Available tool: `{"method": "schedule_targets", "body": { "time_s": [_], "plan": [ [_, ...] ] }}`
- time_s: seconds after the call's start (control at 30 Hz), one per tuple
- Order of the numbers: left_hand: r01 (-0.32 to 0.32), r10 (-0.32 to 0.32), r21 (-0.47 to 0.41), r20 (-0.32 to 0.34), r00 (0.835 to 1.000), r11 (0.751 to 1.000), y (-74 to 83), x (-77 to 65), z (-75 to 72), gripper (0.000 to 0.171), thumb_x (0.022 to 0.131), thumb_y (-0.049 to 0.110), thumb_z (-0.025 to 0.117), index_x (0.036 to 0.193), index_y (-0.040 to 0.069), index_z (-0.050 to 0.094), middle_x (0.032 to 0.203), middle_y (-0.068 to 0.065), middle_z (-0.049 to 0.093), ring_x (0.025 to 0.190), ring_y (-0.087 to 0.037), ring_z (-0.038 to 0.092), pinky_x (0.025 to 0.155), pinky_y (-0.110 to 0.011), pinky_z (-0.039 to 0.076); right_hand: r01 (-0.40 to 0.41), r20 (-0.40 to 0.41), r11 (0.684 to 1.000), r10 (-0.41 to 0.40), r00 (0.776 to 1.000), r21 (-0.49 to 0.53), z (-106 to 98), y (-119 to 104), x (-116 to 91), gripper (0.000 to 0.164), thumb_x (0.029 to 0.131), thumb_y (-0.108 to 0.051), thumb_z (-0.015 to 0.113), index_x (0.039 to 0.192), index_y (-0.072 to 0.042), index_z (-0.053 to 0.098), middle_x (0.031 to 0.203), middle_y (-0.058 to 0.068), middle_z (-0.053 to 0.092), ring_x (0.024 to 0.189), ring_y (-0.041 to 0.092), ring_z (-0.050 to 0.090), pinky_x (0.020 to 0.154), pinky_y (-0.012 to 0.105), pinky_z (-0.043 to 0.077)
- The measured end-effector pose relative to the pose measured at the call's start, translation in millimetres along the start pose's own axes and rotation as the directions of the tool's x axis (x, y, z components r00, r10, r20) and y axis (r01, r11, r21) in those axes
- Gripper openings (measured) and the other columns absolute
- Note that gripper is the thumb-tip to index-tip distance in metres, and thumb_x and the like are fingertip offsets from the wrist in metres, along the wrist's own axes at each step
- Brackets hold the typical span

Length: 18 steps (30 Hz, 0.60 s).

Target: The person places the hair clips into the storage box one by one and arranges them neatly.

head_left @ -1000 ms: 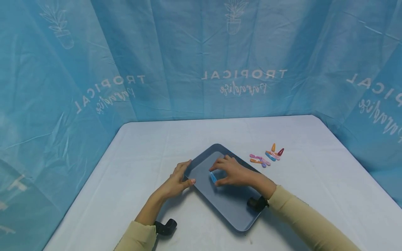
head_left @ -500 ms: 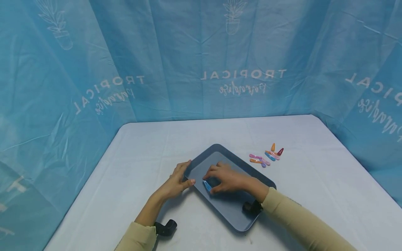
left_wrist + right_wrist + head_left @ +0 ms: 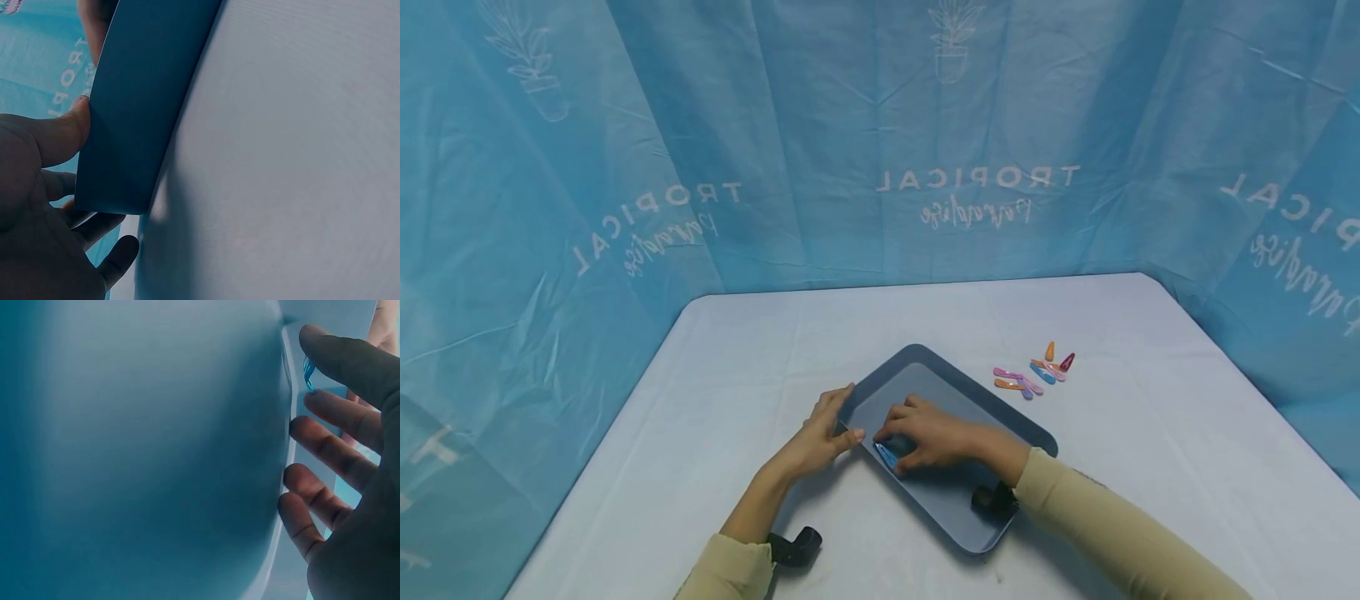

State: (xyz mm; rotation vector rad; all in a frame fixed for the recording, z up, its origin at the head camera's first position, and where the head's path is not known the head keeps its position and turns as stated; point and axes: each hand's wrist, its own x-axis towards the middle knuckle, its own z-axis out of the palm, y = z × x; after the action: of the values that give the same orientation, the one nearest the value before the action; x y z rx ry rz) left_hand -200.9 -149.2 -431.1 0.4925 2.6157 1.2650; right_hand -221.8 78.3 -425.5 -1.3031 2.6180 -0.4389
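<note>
My right hand (image 3: 928, 433) is low inside the grey-blue tray (image 3: 917, 360), pinching a blue snap hair clip (image 3: 887, 455) between thumb and index finger. The clip is close to the tray's left wall. In the right wrist view, the hair clip (image 3: 308, 374) spans thumb tip and index fingertip, while the other fingers spread near the tray floor. My left hand (image 3: 820, 437) rests at the tray's left corner, thumb at the rim, fingers along the adjoining side. The left wrist view shows this hand (image 3: 50, 200) with its thumb against the outer wall and its fingers spread loosely.
Several loose hair clips (image 3: 1019, 382) in pink, orange and purple lie on the white table (image 3: 760, 358), right of the tray. Another group (image 3: 1049, 367) with orange, blue and dark red clips is just beyond them. A blue printed curtain (image 3: 820, 125) surrounds the table.
My right hand has moved left and nearer to me across the tray, carrying the blue hair clip toward the left wall. The left hand stays at the tray's corner.
</note>
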Motion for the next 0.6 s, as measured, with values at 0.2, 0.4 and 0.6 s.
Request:
{"method": "schedule_targets", "body": {
  "time_s": [0.2, 0.4, 0.6],
  "plan": [
    [-0.004, 0.004, -0.004, 0.001, 1.0, 1.0, 0.4, -0.7, 0.2, 0.074, 0.093, 0.024, 0.059, 0.152, 0.008, 0.017, 0.152, -0.017, 0.02, 0.143, -0.041, 0.014, 0.105, -0.074, 0.002, -0.003, 0.002, 1.0, 0.003, 1.0, -0.006, 2.1, -0.3, 1.9, 0.046, 0.081, -0.037, 0.074, 0.124, -0.027, 0.062, 0.115, -0.007, 0.054, 0.095, 0.008, 0.036, 0.08, 0.025, 0.034],
    [-0.004, 0.004, -0.013, 0.003, 1.0, 1.0, 0.9, -0.9, -0.3, 0.074, 0.093, 0.024, 0.059, 0.152, 0.009, 0.017, 0.152, -0.017, 0.02, 0.144, -0.041, 0.012, 0.105, -0.074, 0.002, 0.006, 0.007, 0.999, -0.006, 1.0, -0.043, 4.1, 0.6, 3.3, 0.046, 0.08, -0.038, 0.074, 0.123, -0.032, 0.062, 0.115, -0.007, 0.052, 0.095, 0.008, 0.036, 0.082, 0.025, 0.033],
    [-0.008, 0.008, -0.007, 0.008, 1.0, 1.0, 0.4, -1.1, 0.1, 0.075, 0.093, 0.024, 0.059, 0.152, 0.009, 0.016, 0.152, -0.017, 0.019, 0.144, -0.041, 0.012, 0.105, -0.074, 0.001, 0.021, 0.012, 0.996, -0.02, 1.0, -0.088, 5.4, 2.5, 3.6, 0.047, 0.079, -0.039, 0.074, 0.124, -0.034, 0.061, 0.116, -0.006, 0.051, 0.097, 0.008, 0.036, 0.083, 0.026, 0.034]
  ]
}}
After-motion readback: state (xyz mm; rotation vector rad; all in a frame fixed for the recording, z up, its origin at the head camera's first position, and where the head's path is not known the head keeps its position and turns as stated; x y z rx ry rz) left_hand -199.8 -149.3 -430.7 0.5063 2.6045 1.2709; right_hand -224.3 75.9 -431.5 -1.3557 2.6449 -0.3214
